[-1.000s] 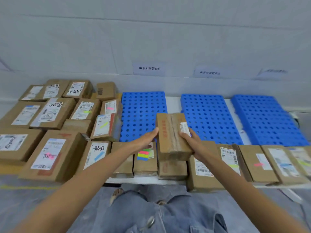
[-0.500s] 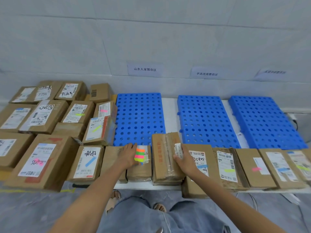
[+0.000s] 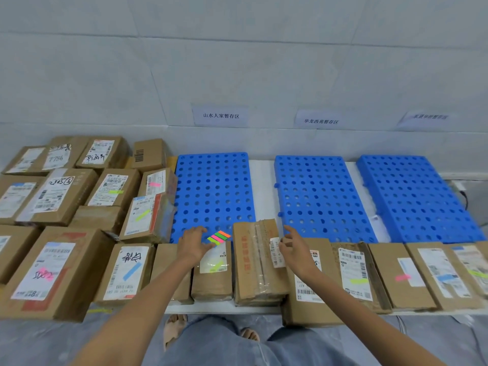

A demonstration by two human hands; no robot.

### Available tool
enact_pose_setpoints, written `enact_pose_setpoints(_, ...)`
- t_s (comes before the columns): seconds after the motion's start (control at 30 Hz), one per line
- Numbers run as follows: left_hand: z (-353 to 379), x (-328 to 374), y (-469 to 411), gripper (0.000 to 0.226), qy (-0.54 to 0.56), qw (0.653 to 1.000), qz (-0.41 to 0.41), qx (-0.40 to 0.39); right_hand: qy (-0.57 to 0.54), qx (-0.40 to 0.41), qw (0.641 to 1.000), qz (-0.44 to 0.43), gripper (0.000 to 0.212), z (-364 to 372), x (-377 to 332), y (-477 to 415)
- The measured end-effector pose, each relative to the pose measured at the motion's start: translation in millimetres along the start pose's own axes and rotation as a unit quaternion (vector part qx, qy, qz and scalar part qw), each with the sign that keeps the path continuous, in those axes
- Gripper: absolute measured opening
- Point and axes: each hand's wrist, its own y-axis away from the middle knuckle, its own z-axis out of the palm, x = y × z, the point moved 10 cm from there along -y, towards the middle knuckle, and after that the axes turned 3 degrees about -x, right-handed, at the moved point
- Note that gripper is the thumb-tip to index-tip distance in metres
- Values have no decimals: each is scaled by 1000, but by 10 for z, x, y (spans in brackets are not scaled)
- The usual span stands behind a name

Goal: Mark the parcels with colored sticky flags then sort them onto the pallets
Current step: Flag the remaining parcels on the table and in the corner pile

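Starting at the left of the frame, there's a big heap of cardboard parcels [image 3: 60, 196], most with shipping labels, a few wearing pink, green or blue flags. Lower centre, the person's left hand [image 3: 194, 247] pinches the pad of sticky flags [image 3: 219, 237] by its near corner. The orange, green, pink and yellow strips sit tilted over the far end of a small parcel [image 3: 211, 276] in the front row. Just beside that lies a tape-wrapped parcel [image 3: 256, 262], its far end overlapping the left blue pallet [image 3: 212, 191]. The right hand [image 3: 297, 253] is loose, fingers spread and holding nothing, over that parcel's right edge. Can't tell if it actually touches.

Further right, the middle blue pallet [image 3: 317, 196] and right blue pallet [image 3: 417, 196] lie on the white tabletop [image 3: 262, 186], with paper signs [image 3: 220, 116] on the wall above. The front row runs on to the lower right: a green-flagged parcel [image 3: 355, 276], a pink-flagged parcel [image 3: 401, 276], and a blue-flagged parcel [image 3: 443, 273].
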Motion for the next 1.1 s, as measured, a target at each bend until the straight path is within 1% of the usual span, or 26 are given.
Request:
enact_pose_setpoints(0.03,44,35,-18,49,-16,1000,1,-5,2,-2,1000,-4,50,-7,-12,-5)
enact_pose_setpoints(0.13,132,138,-20,33,-53,998,-4,-16,20,-5,999,-26,42,-35,-65,-18)
enact_pose_setpoints(0.23,167,169,-30,31,-40,999,-12,-27,25,-9,999,-34,35,-65,-87,-51)
enact_pose_setpoints(0.3,147,153,-60,39,-8,1000,-19,-23,16,-3,999,-32,31,-83,-98,-81)
enact_pose_setpoints(0.37,100,138,-79,44,52,998,-24,-8,13,5,999,-39,30,-91,-132,-102)
enact_pose_setpoints(0.47,-6,132,-59,38,164,985,-48,-1,-4,13,999,-48,25,-94,-195,-120)
enact_pose_setpoints(0.5,-57,88,-65,35,225,971,-78,4,-18,17,998,-55,21,-99,-240,-112)
enact_pose_setpoints(0.53,-113,34,-55,35,312,942,-119,12,-32,22,997,-67,18,-107,-296,-107)
enact_pose_setpoints(0.57,-152,12,-25,37,412,897,-158,14,-42,27,995,-82,15,-115,-363,-101)
enact_pose_setpoints(0.6,-197,50,6,39,493,852,-177,11,-49,30,993,-99,14,-120,-446,-94)
enact_pose_setpoints(0.63,-262,135,31,44,540,823,-175,1,-56,28,992,-113,14,-114,-535,-88)
enact_pose_setpoints(0.7,-428,421,134,54,574,808,-131,-30,-79,11,988,-129,16,-56,-733,-94)
enact_pose_setpoints(0.73,-517,584,213,50,586,802,-102,-42,-93,0,987,-132,18,-10,-834,-101)
enact_pose_setpoints(0.77,-582,759,294,38,593,800,-71,-59,-108,-10,985,-134,21,38,-942,-99)
enact_pose_setpoints(0.8,-623,925,383,19,592,801,-44,-77,-125,-16,983,-137,27,83,-1041,-98)
enact_pose_setpoints(0.83,-649,1078,474,11,581,808,-21,-95,-143,-18,979,-145,32,109,-1150,-84)
enact_pose_setpoints(0.87,-668,1218,564,10,561,821,0,-110,-159,-11,974,-160,37,111,-1255,-69)
enact_pose_setpoints(0.97,-681,1512,729,29,501,850,49,-155,-173,30,959,-221,45,-14,-1515,23)
enact_pose_setpoints(1.03,-713,1560,767,27,486,856,56,-166,-173,35,950,-257,45,-121,-1638,86)
enact_pose_setpoints(1.1,-770,1529,763,26,495,852,35,-165,-154,30,947,-281,46,-219,-1697,129)
